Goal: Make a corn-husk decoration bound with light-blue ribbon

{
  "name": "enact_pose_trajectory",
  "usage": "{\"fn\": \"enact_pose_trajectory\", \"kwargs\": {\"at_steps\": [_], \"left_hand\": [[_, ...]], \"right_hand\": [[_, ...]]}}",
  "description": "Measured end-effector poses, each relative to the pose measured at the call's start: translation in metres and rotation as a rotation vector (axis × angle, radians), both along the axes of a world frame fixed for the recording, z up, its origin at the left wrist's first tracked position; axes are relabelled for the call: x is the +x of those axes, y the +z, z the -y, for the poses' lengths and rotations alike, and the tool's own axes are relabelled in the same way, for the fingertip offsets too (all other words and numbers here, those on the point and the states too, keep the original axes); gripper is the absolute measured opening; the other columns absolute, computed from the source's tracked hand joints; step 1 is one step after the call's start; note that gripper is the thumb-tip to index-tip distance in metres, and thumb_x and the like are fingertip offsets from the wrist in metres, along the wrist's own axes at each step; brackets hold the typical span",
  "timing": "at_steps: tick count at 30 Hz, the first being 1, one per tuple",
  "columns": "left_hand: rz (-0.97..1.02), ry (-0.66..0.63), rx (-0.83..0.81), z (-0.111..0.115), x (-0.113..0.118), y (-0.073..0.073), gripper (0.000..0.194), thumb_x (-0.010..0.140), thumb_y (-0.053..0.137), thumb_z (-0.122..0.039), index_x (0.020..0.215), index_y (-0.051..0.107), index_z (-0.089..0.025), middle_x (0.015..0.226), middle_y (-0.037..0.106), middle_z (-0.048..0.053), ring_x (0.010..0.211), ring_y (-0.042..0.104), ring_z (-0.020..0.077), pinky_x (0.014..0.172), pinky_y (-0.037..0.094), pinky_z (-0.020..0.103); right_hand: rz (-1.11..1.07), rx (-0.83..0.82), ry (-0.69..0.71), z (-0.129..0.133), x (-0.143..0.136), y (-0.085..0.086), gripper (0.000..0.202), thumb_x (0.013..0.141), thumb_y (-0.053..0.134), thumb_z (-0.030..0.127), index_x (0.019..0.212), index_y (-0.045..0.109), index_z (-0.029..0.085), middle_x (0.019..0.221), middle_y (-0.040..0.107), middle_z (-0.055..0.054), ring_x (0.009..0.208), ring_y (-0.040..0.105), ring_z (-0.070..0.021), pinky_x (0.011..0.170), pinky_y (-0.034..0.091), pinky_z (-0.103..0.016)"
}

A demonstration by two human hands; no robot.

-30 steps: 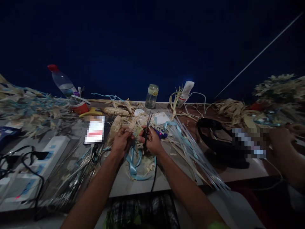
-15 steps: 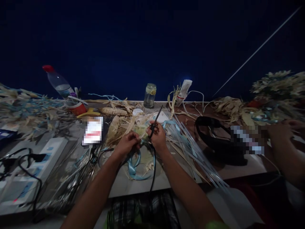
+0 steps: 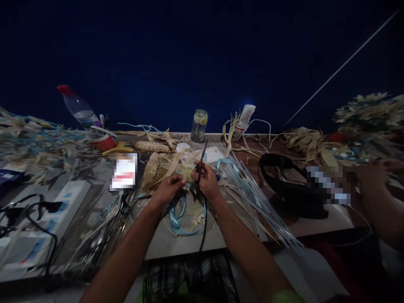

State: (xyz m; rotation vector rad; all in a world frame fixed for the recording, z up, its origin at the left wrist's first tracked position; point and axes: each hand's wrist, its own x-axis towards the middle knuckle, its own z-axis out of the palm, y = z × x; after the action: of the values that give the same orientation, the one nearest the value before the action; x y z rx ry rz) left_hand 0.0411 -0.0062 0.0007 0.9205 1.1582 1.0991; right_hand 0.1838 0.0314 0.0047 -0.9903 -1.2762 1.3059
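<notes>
My left hand (image 3: 172, 187) is pinched closed over the middle of the table; whatever lies between its fingertips is too small to make out. Just right of it, my right hand (image 3: 206, 179) is closed around a dark, thin tool (image 3: 203, 153), perhaps scissors, whose tip points up and away. A black cord (image 3: 204, 227) runs down from near this hand to the table's front edge. Pale husk pieces (image 3: 176, 162) lie behind the hands. Below them is a looped light blue ribbon (image 3: 175, 223).
A glass jar (image 3: 198, 126) stands at the back. A corn cob (image 3: 152, 146), a phone (image 3: 124, 172) and a power strip (image 3: 59, 223) lie left. Clear rods (image 3: 265, 202) and a black strap-like object (image 3: 284, 181) lie right, near another person's hand (image 3: 375, 176).
The dark tool has turned more upright, its tip shifting left. My right hand has tilted slightly with it, and the small gap between my hands looks much the same.
</notes>
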Motion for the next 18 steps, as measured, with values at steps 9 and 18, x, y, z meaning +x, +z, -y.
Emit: {"fn": "enact_pose_trajectory", "kwargs": {"at_steps": [9, 18], "left_hand": [[0.21, 0.476, 0.157, -0.007, -0.015, 0.005, 0.025, 0.062, 0.069, -0.032, 0.071, 0.051, -0.017, 0.055, 0.047, -0.007, 0.042, 0.039, 0.0019, 0.042, 0.028, 0.015], [0.056, 0.499, 0.181, -0.006, -0.016, 0.005, 0.022, 0.067, 0.064, -0.034, 0.071, 0.05, -0.017, 0.047, 0.044, -0.007, 0.041, 0.037, 0.0036, 0.041, 0.027, 0.016]], "right_hand": [[0.229, 0.12, 0.352, 0.012, -0.002, -0.01, 0.035, 0.068, 0.06, 0.028, 0.101, 0.056, 0.018, 0.071, 0.052, 0.001, 0.058, 0.048, -0.0091, 0.056, 0.04, -0.023], [0.499, 0.229, 0.374, 0.017, -0.005, -0.013, 0.034, 0.069, 0.061, 0.034, 0.099, 0.058, 0.018, 0.066, 0.053, 0.001, 0.055, 0.045, -0.0091, 0.05, 0.034, -0.02]]}}
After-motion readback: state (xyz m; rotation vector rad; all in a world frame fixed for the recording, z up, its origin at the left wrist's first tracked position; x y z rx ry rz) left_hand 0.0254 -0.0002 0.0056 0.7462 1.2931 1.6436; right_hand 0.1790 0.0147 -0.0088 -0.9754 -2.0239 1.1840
